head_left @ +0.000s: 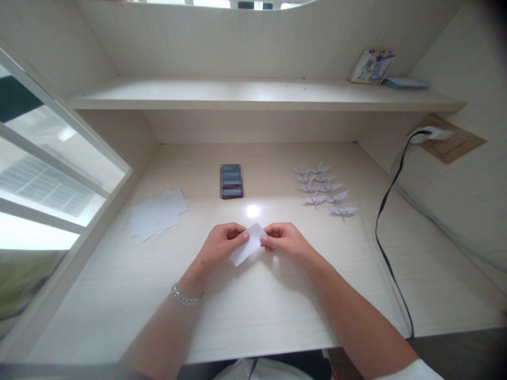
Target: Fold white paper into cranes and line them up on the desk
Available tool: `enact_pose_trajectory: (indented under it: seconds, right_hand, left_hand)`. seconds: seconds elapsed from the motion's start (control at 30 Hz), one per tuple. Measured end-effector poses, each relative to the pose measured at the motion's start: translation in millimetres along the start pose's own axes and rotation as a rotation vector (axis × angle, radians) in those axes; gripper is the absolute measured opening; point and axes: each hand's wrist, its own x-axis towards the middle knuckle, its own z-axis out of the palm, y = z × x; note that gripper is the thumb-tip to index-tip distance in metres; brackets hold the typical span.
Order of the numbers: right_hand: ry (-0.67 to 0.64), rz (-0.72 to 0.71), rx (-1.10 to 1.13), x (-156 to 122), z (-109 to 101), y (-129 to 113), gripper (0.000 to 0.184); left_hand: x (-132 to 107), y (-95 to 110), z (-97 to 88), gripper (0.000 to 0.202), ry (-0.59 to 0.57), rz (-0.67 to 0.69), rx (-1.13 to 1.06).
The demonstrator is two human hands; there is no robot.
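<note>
A small piece of white paper [249,247], apparently folded, is held between both hands above the middle of the desk. My left hand [225,243] pinches its left side, thumb on top. At its right corner, my right hand [285,240] grips it between thumb and fingers. Beyond my right hand stand several folded white paper cranes [322,184] in loose rows. To the left lies a spread stack of flat white paper sheets [158,214]. The fingertips under the paper are partly hidden.
A phone-like dark rectangle [231,181], its face blurred, lies behind my hands. A black cable [380,211] runs from a wall socket [447,138] down the desk's right side. On the shelf [237,92] above are a colourful box [372,67] and a flat bluish item [406,83].
</note>
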Motion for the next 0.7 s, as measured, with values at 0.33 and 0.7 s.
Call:
enact_pose_trajectory:
  seconds: [0.33,0.7]
  right_hand:
    - [0.014,-0.011,0.111,2.3,3.7,1.6,0.024]
    - [0.021,-0.006,0.165,1.9,5.8,6.8,0.022]
  left_hand:
    - [1.4,-1.4,0.4,0.028,-0.035,-0.011,-0.022]
    - [0.6,0.5,0.9,0.032,-0.039,-0.052,-0.078]
